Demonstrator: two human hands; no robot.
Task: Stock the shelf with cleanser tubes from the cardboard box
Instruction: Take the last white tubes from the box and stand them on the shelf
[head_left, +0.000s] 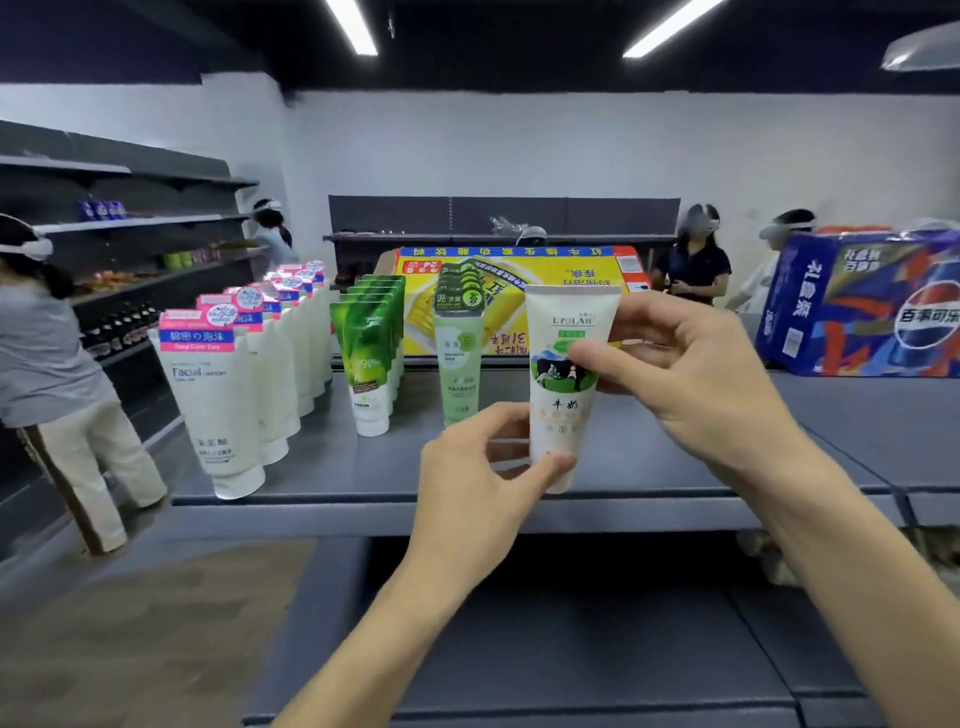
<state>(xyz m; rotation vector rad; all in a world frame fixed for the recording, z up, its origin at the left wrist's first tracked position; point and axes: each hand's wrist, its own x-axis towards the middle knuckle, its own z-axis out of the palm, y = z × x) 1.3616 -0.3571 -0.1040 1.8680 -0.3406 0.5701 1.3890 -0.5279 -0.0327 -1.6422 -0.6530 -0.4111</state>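
Note:
A white cleanser tube with a cow picture stands cap-down just above the grey shelf, held by both hands. My right hand grips its upper half, thumb across the front. My left hand pinches its lower end near the cap. Left of it stand rows of tubes: pale green ones, dark green ones and white pink-topped ones. A yellow cardboard box lies at the back of the shelf behind the tubes.
A blue Pepsi carton sits on the shelf at the right. A lower shelf runs under my arms. Several people stand around, one close at the left by dark wall shelving.

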